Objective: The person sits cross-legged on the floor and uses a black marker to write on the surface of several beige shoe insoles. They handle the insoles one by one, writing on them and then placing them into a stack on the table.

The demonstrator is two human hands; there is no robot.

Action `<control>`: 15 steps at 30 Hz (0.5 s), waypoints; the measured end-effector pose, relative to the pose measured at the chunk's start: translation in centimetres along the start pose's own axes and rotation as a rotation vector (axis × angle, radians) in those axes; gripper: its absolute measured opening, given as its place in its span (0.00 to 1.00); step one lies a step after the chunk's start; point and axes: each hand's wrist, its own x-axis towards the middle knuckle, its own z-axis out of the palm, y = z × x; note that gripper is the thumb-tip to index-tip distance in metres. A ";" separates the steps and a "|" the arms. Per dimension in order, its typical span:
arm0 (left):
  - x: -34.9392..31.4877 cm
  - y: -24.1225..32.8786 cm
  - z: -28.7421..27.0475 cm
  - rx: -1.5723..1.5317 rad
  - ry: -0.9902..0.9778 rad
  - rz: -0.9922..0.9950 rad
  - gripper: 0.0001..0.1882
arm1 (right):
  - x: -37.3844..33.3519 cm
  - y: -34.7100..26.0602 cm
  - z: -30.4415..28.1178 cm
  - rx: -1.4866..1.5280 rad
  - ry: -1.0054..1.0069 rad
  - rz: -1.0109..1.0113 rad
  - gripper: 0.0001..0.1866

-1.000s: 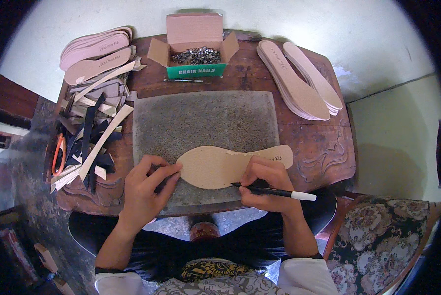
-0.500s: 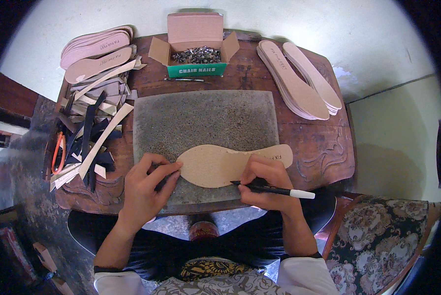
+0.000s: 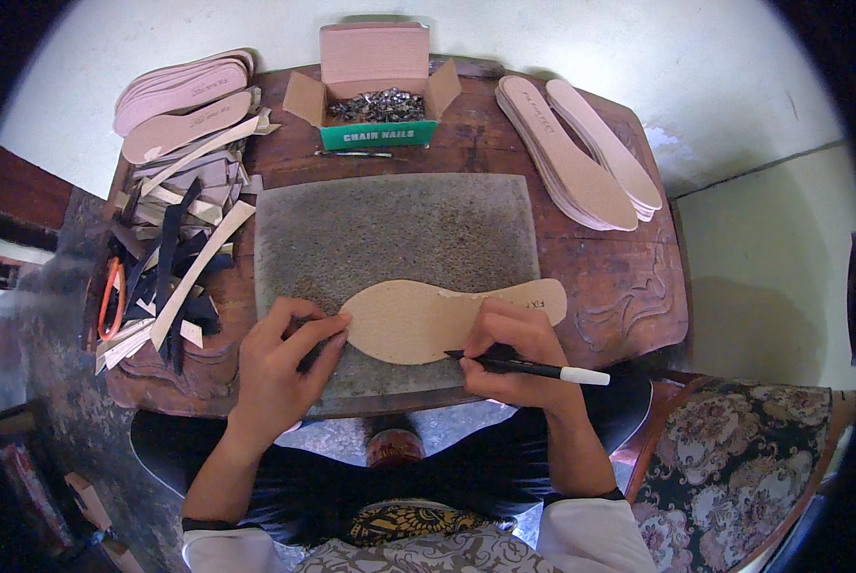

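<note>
A tan shoe insole lies flat across the near part of a grey speckled mat, its wide end to the left and its narrow printed end reaching past the mat's right edge. At the wide end's tip, my left hand has thumb and fingers closed on the rim. My right hand grips a black marker with a white back end, covering part of the insole's middle. The marker's dark point is at the insole's near edge.
Behind the mat stands an open green carton of small metal nails, a thin pen-like stick before it. Stacked insoles sit far left and right. Strip offcuts and an orange-handled tool crowd the left side of the carved wooden table.
The view has shifted very slightly. Both hands, the marker and the insole keep nearly the same places relative to one another.
</note>
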 end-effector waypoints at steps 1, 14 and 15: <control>0.0 0.0 0.0 -0.003 -0.001 -0.003 0.13 | 0.0 0.0 0.0 -0.002 -0.003 -0.002 0.12; 0.0 -0.3 0.1 -0.006 0.014 0.031 0.14 | 0.2 -0.1 0.0 -0.027 0.011 -0.013 0.11; 0.0 -0.2 0.2 -0.006 0.013 0.032 0.14 | 0.2 -0.1 -0.1 -0.027 0.007 -0.013 0.11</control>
